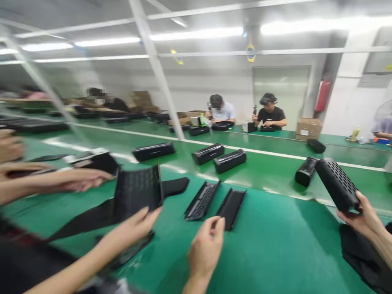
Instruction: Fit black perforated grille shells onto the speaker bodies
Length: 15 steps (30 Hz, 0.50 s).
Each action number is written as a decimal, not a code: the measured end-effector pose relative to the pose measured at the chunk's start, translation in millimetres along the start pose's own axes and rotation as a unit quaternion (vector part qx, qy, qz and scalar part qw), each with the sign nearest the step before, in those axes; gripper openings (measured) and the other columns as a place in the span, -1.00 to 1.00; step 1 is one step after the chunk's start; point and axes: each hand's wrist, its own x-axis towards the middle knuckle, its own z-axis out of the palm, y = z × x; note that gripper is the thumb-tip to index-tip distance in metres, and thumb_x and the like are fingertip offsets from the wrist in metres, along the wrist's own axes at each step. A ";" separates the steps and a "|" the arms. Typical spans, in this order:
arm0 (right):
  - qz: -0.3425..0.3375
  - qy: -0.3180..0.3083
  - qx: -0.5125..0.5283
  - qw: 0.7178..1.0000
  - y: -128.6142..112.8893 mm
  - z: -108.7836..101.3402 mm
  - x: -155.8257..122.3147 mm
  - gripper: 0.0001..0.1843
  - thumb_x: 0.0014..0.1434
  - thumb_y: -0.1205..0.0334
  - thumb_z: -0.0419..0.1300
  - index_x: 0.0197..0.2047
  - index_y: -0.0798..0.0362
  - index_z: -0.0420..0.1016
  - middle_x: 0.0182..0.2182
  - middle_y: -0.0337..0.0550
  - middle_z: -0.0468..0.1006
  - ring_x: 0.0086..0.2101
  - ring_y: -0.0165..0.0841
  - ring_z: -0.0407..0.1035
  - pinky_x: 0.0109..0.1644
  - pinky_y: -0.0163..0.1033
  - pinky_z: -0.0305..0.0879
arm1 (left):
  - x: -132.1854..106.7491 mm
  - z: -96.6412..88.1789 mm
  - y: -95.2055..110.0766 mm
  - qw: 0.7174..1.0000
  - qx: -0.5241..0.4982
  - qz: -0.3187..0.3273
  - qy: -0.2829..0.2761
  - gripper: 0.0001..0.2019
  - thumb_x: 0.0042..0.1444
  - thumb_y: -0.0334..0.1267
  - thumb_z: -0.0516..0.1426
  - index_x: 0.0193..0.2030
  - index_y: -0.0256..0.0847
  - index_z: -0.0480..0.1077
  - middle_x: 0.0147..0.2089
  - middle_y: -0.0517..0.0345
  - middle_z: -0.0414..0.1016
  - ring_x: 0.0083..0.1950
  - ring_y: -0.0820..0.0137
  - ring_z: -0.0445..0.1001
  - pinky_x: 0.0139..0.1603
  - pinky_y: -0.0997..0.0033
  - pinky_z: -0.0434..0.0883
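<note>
My left hand (pixel 137 229) reaches in from the lower left, its fingers closed on the bottom edge of a black grille panel (pixel 138 191) held upright over the green belt (pixel 275 245). A black fabric strip (pixel 92 218) lies under and behind the panel. My right hand (pixel 206 247) is pinched at the near end of a black trough-shaped half shell (pixel 232 205) lying on the belt. A second black grille half (pixel 201 200) lies just to its left.
A co-worker's hands (pixel 78 179) reach in from the left. Another person's hand (pixel 361 216) at right holds a perforated black shell (pixel 337 183). Several black cylinder housings (pixel 229 160) lie on the belt. Two people sit at the far side by cardboard boxes (pixel 308 128).
</note>
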 end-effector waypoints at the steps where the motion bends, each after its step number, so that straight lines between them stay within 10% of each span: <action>1: -0.012 0.025 0.000 1.000 -16.5 6.4 15.4 -0.40 0.38 -0.23 0.20 0.26 0.02 0.32 -0.08 0.04 0.63 -0.16 -0.13 0.63 -0.04 0.04 0.67 | 12.6 -2.3 -9.9 0.998 0.057 -0.009 0.014 -0.54 0.31 0.13 -0.03 -0.02 -0.13 0.53 0.01 -0.14 0.68 -0.09 0.03 0.60 -0.08 0.09 0.44; 8: -0.009 0.146 -0.072 0.987 -46.9 16.1 94.2 -0.50 0.47 -0.06 0.24 0.32 0.05 0.42 0.12 0.01 0.54 -0.09 -0.21 0.56 -0.08 -0.04 0.60 | 37.5 2.0 -40.1 0.985 0.168 -0.032 -0.014 -0.44 0.40 0.04 -0.13 0.15 -0.21 0.57 0.18 -0.23 0.64 -0.04 -0.05 0.65 -0.12 0.07 0.52; 15: -0.025 0.175 -0.130 0.976 -51.3 2.2 90.9 -0.61 0.48 -0.02 0.25 0.17 0.10 0.50 -0.05 -0.08 0.61 -0.23 -0.30 0.56 -0.17 -0.14 0.58 | 52.6 7.2 -46.1 0.992 0.117 -0.028 -0.032 -0.50 0.32 0.03 -0.09 -0.07 -0.08 0.65 0.14 -0.14 0.69 0.00 -0.10 0.64 -0.06 0.03 0.50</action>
